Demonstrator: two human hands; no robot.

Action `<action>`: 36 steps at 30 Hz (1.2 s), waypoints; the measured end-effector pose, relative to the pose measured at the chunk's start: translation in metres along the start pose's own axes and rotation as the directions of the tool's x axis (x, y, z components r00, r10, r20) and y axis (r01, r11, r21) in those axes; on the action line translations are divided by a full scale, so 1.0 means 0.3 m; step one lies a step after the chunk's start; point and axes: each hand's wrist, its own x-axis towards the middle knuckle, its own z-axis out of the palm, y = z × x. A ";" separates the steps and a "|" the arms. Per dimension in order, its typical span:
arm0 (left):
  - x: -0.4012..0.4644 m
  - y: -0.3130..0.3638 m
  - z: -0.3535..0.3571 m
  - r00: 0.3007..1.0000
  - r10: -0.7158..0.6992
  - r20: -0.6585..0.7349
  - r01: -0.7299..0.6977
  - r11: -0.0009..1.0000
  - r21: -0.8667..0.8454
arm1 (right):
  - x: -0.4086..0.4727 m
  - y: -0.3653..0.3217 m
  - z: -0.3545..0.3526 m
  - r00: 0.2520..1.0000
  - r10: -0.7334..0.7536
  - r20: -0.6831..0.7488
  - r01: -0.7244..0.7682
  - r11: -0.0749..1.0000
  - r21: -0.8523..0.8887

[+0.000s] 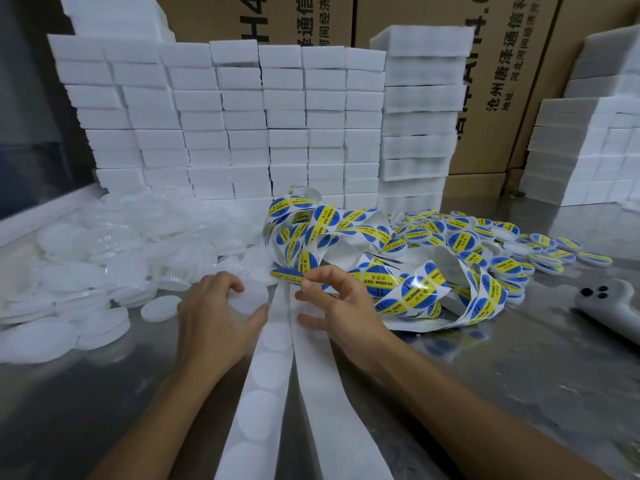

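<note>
Two hands work close together at the near middle of the steel bench (pixel 519 362). The left hand (pixel 214 310) curls round a lid (pixel 246 301), fingers over its far edge and thumb under its near edge, so the lid sits in the crook of the hand, just left of the right hand's fingertips. The right hand (pixel 341 308) pinches a sticker (pixel 285 274) between thumb and forefinger, its other fingers spread and bent. The sticker hangs just above and to the right of the lid, very near it; whether the two touch cannot be told.

The sticker is round, blue with a yellow band across it and dark print, and is seen nearly edge-on. The lid is a flat, round, translucent white disc with no print on it.

Between the wrists two white backing strips (pixel 265 386) run from the hands toward the viewer, with pale round marks where labels sat. Behind the right hand lies a loose tangle of label strip (pixel 349 233), its stickers reading SOLDERING PASTE. To the right of it spreads a heap of labelled lids (pixel 505 244); to the left, a bigger heap of plain lids (pixel 86 268).

Stacks of white foam blocks (pixel 242 116) stand along the back of the bench, with printed cardboard boxes (pixel 509 98) behind them. A white handset (pixel 609 301) with black buttons lies at the right edge.
</note>
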 end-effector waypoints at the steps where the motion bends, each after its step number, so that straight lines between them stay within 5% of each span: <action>1: -0.003 0.017 0.000 0.992 0.112 -0.053 -0.114 0.993 -0.035 | 0.001 0.000 0.000 1.000 -0.004 -0.008 0.004 1.000 0.021; 5: -0.025 0.091 -0.004 0.906 0.386 -0.174 -0.407 0.907 -0.109 | 0.001 0.004 -0.004 0.999 -0.028 0.028 0.024 0.991 0.133; 10: -0.050 0.140 -0.007 0.887 0.442 -0.136 -0.460 0.870 -0.177 | 0.000 0.008 -0.002 0.994 -0.056 0.089 0.042 0.987 0.154; 13: -0.060 0.159 -0.005 0.988 0.146 -0.052 -0.152 0.843 -0.516 | 0.003 0.005 -0.007 0.996 -0.079 0.051 0.072 0.989 0.131; 15: -0.059 0.175 -0.009 0.969 -0.150 0.198 0.248 0.590 -0.768 | 0.006 0.005 -0.013 0.995 -0.093 0.032 0.090 0.991 0.100; 17: -0.050 0.163 -0.007 0.908 -0.246 0.339 0.416 0.426 -0.804 | 0.007 0.005 -0.019 0.994 -0.103 0.028 0.100 0.992 0.078; 27: -0.025 0.132 -0.018 0.759 -0.436 0.483 0.557 0.049 -0.829 | 0.011 -0.030 -0.026 0.997 -0.066 -0.035 0.069 0.993 0.092; 31: -0.022 0.127 -0.021 0.729 -0.473 0.496 0.563 0.002 -0.826 | 0.020 -0.047 -0.052 0.999 0.018 -0.044 -0.007 0.975 0.220; 36: -0.025 0.129 -0.024 0.756 -0.404 0.514 0.570 0.021 -0.822 | 0.014 -0.044 -0.046 0.999 0.035 -0.038 -0.030 0.993 0.114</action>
